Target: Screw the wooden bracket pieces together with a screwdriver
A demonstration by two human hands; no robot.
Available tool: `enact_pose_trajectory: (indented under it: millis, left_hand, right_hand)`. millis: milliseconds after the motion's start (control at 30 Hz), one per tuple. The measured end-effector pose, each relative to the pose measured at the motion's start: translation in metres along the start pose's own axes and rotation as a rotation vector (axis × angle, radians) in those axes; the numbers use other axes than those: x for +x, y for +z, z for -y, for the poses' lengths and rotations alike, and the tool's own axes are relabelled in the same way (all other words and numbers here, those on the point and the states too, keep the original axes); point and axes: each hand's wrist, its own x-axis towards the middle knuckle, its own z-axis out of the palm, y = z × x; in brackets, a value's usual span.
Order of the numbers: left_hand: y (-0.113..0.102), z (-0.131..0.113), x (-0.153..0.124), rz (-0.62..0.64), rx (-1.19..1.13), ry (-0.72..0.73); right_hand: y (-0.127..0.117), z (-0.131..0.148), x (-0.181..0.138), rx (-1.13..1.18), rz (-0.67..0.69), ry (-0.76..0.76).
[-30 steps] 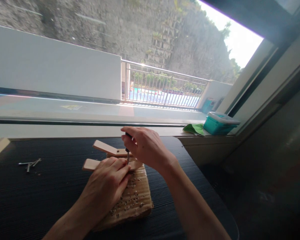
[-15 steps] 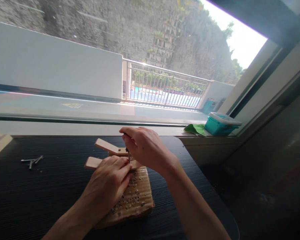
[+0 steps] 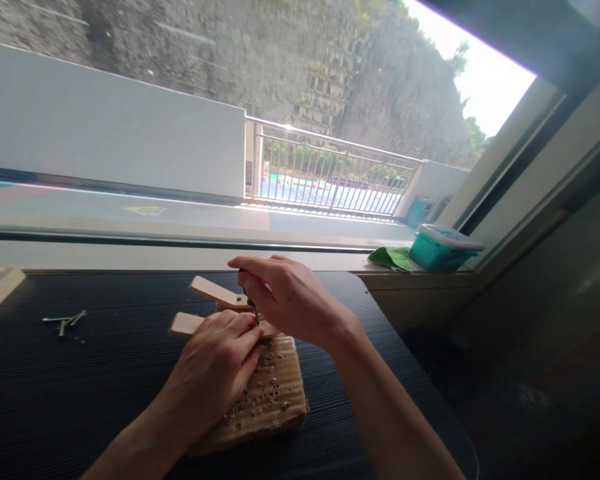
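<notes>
We see a slim, dark-handled metal screwdriver (image 3: 257, 315) above the far end of a tan, hole-pitted corrugated cardboard block (image 3: 276, 381) on the black wood-grain surface (image 3: 95, 393). Long axis steep: handle up, leaning L; tip down, slightly R, at the pale, flat wooden front strip (image 3: 185, 324). Our R hand (image 3: 293, 297) is curled round the handle; our L hand (image 3: 225, 347), fingers bent and together, is closed over the front strip, holding it to the block. Front strip runs approx. L–R; a similar pale wooden rear strip (image 3: 214, 292) angles away to L. Container: lidded teal plastic box (image 3: 441, 255) on the white sill (image 3: 130, 258), contents unclear to us, w/ a green leaf-shaped piece (image 3: 389, 258) adjacent. Thin metal fasteners (image 3: 67, 323) lie far L.
</notes>
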Motion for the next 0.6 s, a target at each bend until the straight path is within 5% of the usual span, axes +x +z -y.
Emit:
enact_pose_trajectory:
  millis: [600]
  left_hand:
    - [0.0028,0.0010,-0.0014,-0.030,-0.019,-0.023]
  right_hand:
    - [0.0083,-0.0020,0.0047,-0.199,-0.092,0.144]
